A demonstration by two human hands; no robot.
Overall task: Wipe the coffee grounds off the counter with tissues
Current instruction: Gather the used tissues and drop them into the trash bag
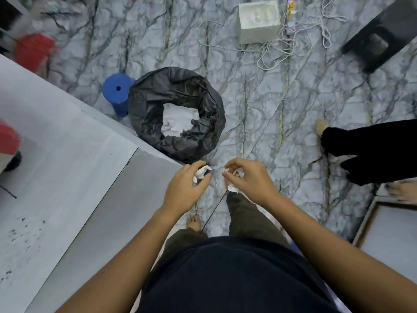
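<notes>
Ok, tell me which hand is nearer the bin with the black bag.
Left. The left hand holds a crumpled tissue just below the bin's near rim; the right hand, also holding tissue, is further right.

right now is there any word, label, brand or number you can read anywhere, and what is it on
None can be read.
White box on the floor: no print shows.
Small packets beside it: coloured, too blurred to read.
Black bin bag, blue stool, counter: plain, no text.
Red items at the left edge: blurred, nothing legible.
</notes>
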